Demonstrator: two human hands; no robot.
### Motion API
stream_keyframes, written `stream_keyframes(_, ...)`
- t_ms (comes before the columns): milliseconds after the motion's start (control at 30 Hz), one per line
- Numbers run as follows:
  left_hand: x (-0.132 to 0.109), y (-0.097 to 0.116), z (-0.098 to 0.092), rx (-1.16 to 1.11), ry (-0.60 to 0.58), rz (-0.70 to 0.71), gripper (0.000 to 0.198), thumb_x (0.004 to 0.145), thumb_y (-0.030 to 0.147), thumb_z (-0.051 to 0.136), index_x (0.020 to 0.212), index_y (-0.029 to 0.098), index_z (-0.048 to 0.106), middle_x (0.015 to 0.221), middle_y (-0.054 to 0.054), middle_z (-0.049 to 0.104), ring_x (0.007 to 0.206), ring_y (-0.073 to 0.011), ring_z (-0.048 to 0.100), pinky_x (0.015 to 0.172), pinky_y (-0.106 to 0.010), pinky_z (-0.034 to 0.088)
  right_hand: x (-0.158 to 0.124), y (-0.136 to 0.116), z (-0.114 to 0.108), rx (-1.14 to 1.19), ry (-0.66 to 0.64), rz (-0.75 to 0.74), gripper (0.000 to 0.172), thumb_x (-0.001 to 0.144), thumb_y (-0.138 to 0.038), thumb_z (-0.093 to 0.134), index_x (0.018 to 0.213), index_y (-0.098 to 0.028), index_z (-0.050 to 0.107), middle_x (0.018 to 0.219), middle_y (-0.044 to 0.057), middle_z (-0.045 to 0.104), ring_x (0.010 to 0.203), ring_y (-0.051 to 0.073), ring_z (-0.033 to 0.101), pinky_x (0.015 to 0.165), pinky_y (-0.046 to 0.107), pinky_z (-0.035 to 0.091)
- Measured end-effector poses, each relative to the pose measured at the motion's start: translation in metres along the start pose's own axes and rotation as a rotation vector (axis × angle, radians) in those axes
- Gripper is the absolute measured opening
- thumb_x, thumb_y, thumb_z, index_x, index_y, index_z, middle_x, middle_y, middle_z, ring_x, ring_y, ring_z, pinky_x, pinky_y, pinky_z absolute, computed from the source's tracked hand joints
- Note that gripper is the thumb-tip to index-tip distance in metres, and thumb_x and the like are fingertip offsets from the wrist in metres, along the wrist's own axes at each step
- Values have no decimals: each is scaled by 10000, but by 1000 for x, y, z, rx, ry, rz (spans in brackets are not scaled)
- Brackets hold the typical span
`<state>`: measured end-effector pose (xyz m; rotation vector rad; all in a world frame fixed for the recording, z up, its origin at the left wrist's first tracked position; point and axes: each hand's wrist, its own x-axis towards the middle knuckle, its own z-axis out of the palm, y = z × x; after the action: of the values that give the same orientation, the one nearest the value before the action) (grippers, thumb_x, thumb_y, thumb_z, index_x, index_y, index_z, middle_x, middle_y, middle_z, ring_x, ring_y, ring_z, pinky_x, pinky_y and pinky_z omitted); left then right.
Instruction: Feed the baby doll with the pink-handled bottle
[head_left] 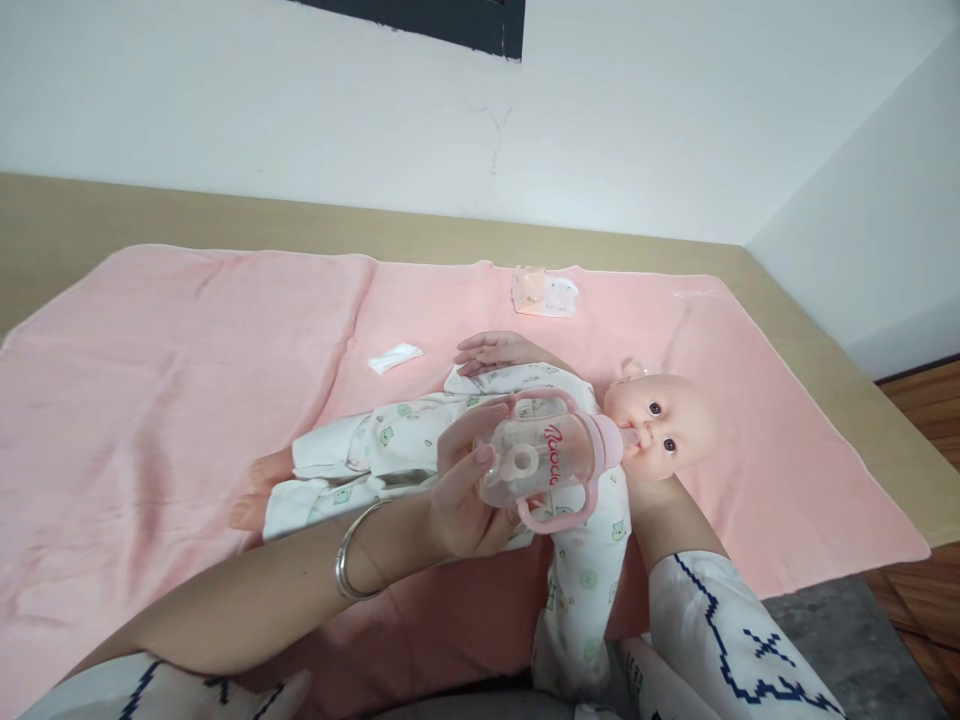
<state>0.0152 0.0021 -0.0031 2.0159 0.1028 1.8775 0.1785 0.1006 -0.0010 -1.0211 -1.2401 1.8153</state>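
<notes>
My left hand (472, 490) is closed round a clear baby bottle (540, 465) with a pink collar and two pink handles. The bottle lies almost level, its teat at the mouth of a baby doll (664, 430). The doll, in a white printed outfit (409, 430), lies on its back with its feet to the left. My right forearm (686, 520) passes beneath the doll's neck. On the doll's far side, my right hand (495, 350) shows with fingers stretched out beside its sleeve; the wrist is partly hidden.
A pink blanket (247, 330) covers much of the light wooden table (630, 237). Beyond the doll lie a small white folded piece (396, 358) and a clear packet with white contents (545, 293). A white wall (300, 130) rises behind the table.
</notes>
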Motion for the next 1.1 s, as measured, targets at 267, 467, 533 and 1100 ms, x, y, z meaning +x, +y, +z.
stream_keyframes(267, 1, -2, 0, 8, -3, 27, 726, 857, 239, 690, 1529, 250, 412, 1495, -117, 522, 1306, -282, 593, 986, -463, 636, 8, 7, -5, 30, -20, 0, 207, 1040, -204, 534, 1210, -113, 610, 1053, 28, 717, 1018, 135, 681, 922, 296, 578)
stream_keyframes(467, 2, -2, 0, 18, -10, 41, 740, 855, 237, 674, 1538, 249, 389, 1495, -113, 506, 1315, -282, 584, 991, -461, 634, 11, 10, -8, 44, -21, -3, 297, 1002, -296, 630, 1222, -97, 616, 1156, 102, 648, 986, 173, 663, 847, 351, 604)
stream_keyframes(533, 2, -2, 0, 40, -5, 41, 732, 855, 246, 669, 1532, 263, 390, 1479, -106, 513, 1296, -283, 592, 971, -473, 641, 12, 11, -9, 45, -22, -3, 306, 1000, -297, 632, 1237, -105, 612, 1178, 107, 642, 1010, 181, 659, 865, 365, 601)
stream_keyframes(1100, 1, -3, 0, 52, 8, 38, 724, 860, 279, 691, 1524, 274, 402, 1476, -101, 527, 1272, -274, 615, 956, -435, 638, 4, 9, -8, 89, -79, -19, 298, 998, -93, 559, 1295, -80, 530, 1112, 36, 712, 1025, 121, 659, 966, 296, 559)
